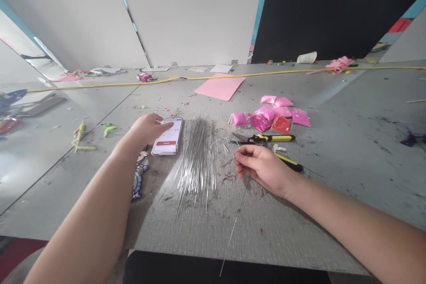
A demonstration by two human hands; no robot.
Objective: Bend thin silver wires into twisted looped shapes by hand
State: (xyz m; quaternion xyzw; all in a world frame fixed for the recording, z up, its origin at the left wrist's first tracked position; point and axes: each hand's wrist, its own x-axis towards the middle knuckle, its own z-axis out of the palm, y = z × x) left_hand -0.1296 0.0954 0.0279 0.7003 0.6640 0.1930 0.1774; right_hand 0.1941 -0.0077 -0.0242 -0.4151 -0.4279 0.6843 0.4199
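At the phone [167, 143], my left hand [151, 128] reaches over the upper left side with a digit on the lit screen. Its fingers are loosely stretched and hold nothing. My right hand [258, 165] is closed in a pinch on a thin metal wire [239, 147], whose curved end shows above the fingertips. Between both hands lies a bundle of straight silvery wires [196, 159]. Just beyond my right hand rest pliers [276, 138] with black and yellow handles. One lone wire [229, 245] juts over the table's front edge; whether it joins the pinched one, I cannot tell.
Several pink packets [261, 122] and a red packet [281, 124] lie behind the pliers. A pink sheet [220, 86] is farther back. A yellow cord [213, 77] crosses the table [266, 230]. A paper cup [306, 57] lies tipped by the wall.
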